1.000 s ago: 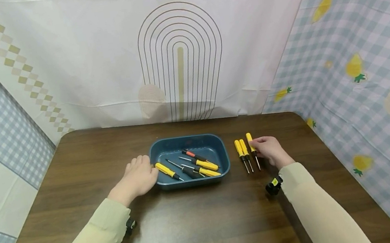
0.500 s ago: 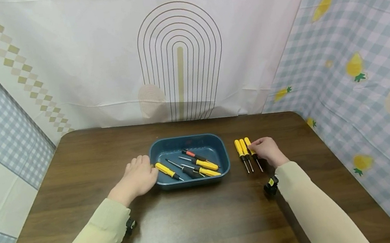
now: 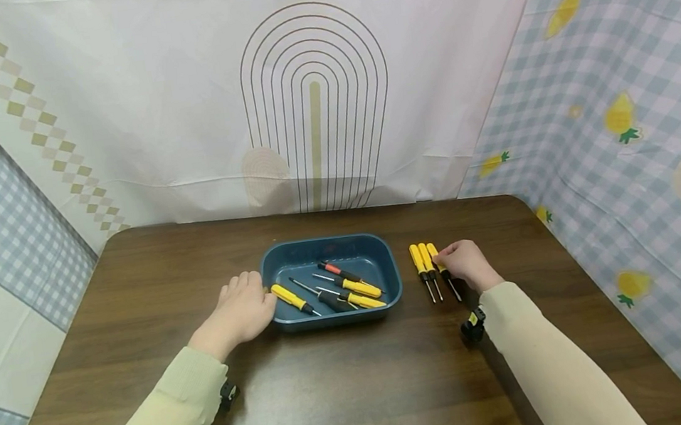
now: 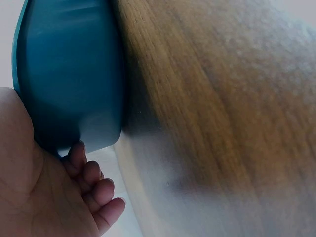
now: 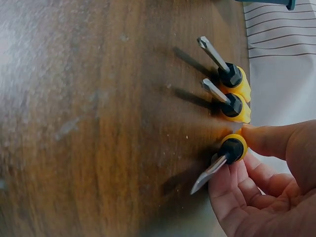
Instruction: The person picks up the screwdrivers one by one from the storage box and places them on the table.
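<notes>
My right hand pinches the yellow handle of a screwdriver between thumb and fingers. Its flat blade slants down near the tabletop in the right wrist view. Just left of it, two more yellow-handled screwdrivers lie side by side, with cross-shaped tips in the right wrist view. At the left end of a blue box, my left hand grips the rim, its fingers curled along the outer wall in the left wrist view. Several screwdrivers lie loose inside the box, some yellow-handled, one black, one red and black.
Everything stands on a dark wooden table. Behind it hangs a white cloth with printed arches, and a checked cloth hangs along the right side. Small black cameras sit at both wrists.
The right hand has shifted left with its screwdriver, bringing it close beside the other two, and its handle has come slightly nearer to me. The left hand and box have stayed put.
</notes>
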Available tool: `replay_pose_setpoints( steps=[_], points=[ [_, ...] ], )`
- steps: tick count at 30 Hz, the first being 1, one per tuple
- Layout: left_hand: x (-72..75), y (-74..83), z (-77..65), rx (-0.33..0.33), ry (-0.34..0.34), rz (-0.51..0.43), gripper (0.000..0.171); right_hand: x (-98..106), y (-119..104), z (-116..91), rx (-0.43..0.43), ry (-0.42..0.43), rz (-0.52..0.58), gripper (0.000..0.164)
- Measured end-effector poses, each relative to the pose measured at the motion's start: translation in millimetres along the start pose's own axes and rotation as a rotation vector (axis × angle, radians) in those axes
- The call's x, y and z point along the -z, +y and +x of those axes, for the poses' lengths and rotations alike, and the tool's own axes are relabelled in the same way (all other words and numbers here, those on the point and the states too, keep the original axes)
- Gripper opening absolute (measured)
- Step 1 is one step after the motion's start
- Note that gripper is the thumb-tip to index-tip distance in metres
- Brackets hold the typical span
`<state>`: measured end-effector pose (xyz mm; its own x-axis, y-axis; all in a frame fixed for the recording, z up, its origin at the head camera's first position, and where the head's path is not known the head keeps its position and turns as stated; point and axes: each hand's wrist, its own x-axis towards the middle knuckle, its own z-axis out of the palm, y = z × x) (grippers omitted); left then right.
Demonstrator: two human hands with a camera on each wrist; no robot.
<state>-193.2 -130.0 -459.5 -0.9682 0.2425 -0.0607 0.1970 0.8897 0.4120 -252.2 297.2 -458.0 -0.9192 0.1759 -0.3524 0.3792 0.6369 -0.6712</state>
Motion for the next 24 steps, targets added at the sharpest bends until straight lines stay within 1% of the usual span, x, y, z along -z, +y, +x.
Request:
replay_pose_setpoints(
  steps=[4, 11, 18, 24],
  points=[
    [1.0, 0.6, 0.3, -0.005, 0.002, 0.001, 0.031, 1.4, 0.9, -1.0, 0.006, 0.006, 0.005, 0.027],
    [1.4, 1.8, -0.1, 0.01, -0.018, -0.001, 0.035, 3.7, 3.2, -0.8, 0.001, 0.021, 0.009, 0.027],
    [2.3, 2.5, -1.0, 0.013, -0.024, -0.007, 0.034, 5.4, 6.5, -0.2, 0.036, 0.023, 0.071, 0.025],
    [3.5, 2.7, -1.0, 0.011, -0.019, -0.004, 0.033, 2.2, 3.8, 1.2, 0.026, 0.03, 0.092, 0.024]
  ],
)
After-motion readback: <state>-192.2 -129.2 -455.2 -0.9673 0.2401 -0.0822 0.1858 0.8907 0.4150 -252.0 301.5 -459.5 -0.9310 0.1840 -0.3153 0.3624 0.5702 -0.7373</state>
